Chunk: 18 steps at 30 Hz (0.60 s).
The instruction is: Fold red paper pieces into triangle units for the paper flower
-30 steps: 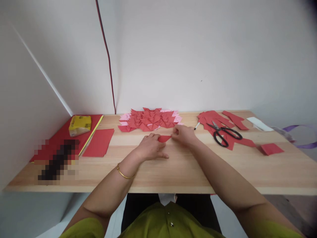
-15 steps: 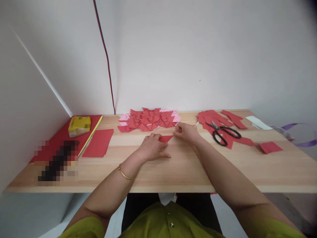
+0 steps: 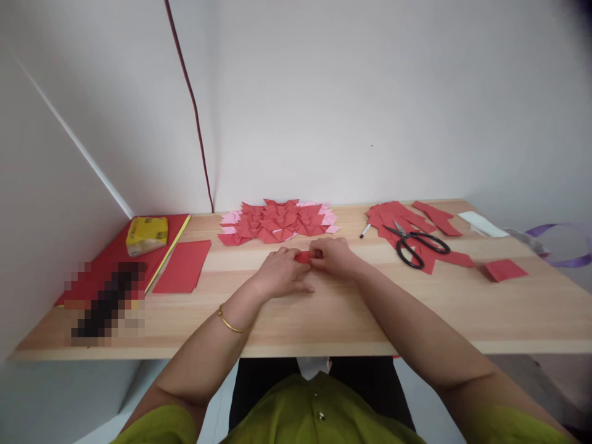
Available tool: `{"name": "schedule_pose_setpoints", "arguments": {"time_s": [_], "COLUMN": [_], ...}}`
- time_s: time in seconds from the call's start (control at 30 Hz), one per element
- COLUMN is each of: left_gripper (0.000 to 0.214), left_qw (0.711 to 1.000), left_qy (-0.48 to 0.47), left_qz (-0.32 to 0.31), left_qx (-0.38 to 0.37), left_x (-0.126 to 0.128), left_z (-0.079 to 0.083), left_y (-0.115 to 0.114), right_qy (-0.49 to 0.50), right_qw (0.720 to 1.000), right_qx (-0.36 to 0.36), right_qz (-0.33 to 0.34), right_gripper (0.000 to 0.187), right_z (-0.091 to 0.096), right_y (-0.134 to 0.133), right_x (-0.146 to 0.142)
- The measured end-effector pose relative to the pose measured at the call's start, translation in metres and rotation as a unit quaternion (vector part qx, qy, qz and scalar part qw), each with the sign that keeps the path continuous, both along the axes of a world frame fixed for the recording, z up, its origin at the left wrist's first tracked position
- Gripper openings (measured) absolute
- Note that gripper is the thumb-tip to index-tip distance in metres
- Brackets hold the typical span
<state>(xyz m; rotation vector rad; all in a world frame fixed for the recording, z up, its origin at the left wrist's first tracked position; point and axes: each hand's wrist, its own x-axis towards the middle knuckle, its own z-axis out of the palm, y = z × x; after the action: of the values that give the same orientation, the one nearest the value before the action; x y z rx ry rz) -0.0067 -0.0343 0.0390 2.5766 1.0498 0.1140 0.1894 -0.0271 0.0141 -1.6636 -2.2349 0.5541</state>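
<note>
Between my two hands, a small folded piece of red paper [image 3: 303, 256] lies on the wooden table; most of it is hidden by fingers. My left hand [image 3: 283, 273] grips its left side, with the thumb stretched out to the right below it. The fingers of my right hand [image 3: 332, 255] are pinched on the paper's right end. Just beyond my hands sits a pile of folded red and pink paper pieces [image 3: 277, 222] against the wall.
Right of my hands lie black-handled scissors [image 3: 420, 242] on red paper scraps [image 3: 393, 213], with a pen [image 3: 365, 230] beside them. A red square [image 3: 505, 270] is farther right. At left are stacked red sheets [image 3: 182, 266], a yellow packet [image 3: 147, 235] and a blurred dark object [image 3: 108, 302].
My right hand has moved left and now pinches the right end of the red paper, whose pointed tip is now covered. My left hand has hardly moved.
</note>
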Motion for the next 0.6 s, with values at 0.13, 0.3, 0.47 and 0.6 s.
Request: {"name": "schedule_pose_setpoints", "arguments": {"time_s": [0.13,0.3,0.47,0.6], "left_gripper": [0.014,0.017,0.008,0.010], "left_qw": [0.996,0.988,0.982,0.982], "left_qy": [-0.079,-0.124,-0.118,-0.098], "left_qz": [-0.014,0.077,0.118,0.139], "left_qx": [-0.025,0.040,0.087,0.085], "left_x": [-0.002,0.006,0.017,0.015], "left_z": [-0.005,-0.025,-0.036,-0.035], "left_y": [0.011,0.020,0.018,0.022], "right_qy": [-0.012,-0.031,-0.062,-0.065], "right_qw": [1.000,0.999,0.998,0.998], "right_qx": [-0.012,-0.005,-0.014,-0.018], "right_qz": [0.006,-0.011,-0.021,-0.021], "right_gripper": [0.006,0.016,0.020,0.019], "right_z": [0.001,0.005,0.007,0.007], "right_y": [-0.004,-0.007,-0.009,-0.008], "right_x": [-0.004,-0.008,-0.014,-0.013]}}
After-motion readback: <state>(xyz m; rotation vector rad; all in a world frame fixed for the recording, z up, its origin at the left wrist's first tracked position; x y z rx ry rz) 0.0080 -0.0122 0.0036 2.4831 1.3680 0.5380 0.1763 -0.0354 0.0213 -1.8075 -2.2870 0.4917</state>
